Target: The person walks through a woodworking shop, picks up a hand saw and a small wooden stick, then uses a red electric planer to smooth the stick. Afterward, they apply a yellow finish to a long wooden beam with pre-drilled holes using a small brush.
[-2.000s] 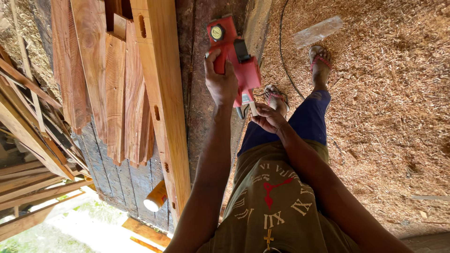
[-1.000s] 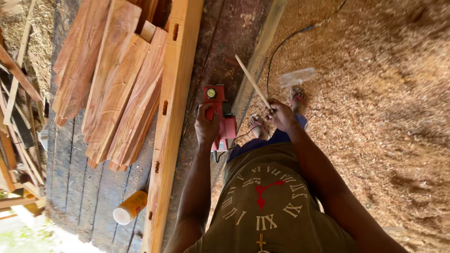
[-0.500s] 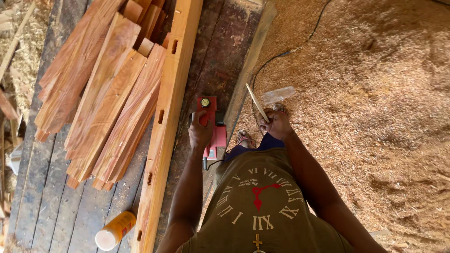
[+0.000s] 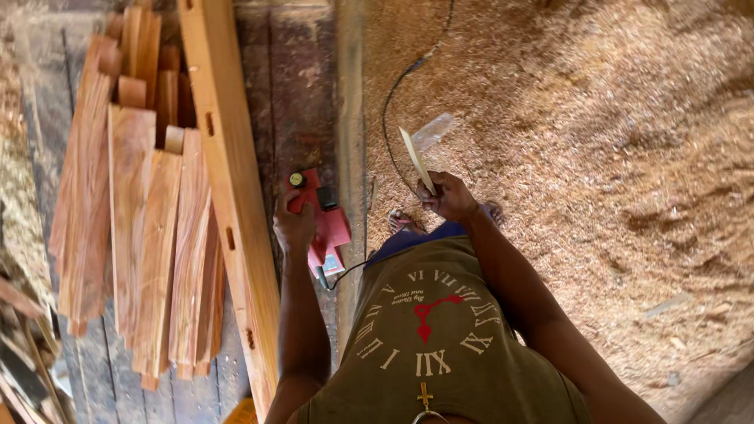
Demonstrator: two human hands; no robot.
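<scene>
The left hand (image 4: 294, 228) grips the red electric hand planer (image 4: 320, 221), resting on the dark plank desk (image 4: 290, 94), while at three o'clock the right hand (image 4: 449, 196) pinches a thin pale wood sliver (image 4: 416, 159) pointing to eleven.

Counted one red planer (image 4: 320, 224), one thin stick (image 4: 417, 159), one long beam (image 4: 232, 204), one cord (image 4: 397, 102), two hands, plus roughly ten planks (image 4: 145, 235) stacked.

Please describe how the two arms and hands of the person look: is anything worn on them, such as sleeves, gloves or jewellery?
Both arms are bare along their whole visible length. The left hand and the right hand wear no gloves, and no watch, ring or bracelet shows. The olive-green sleeveless shirt with a pale clock-face print and red hands ends at the shoulders. A small cross pendant hangs at the chest.
</scene>
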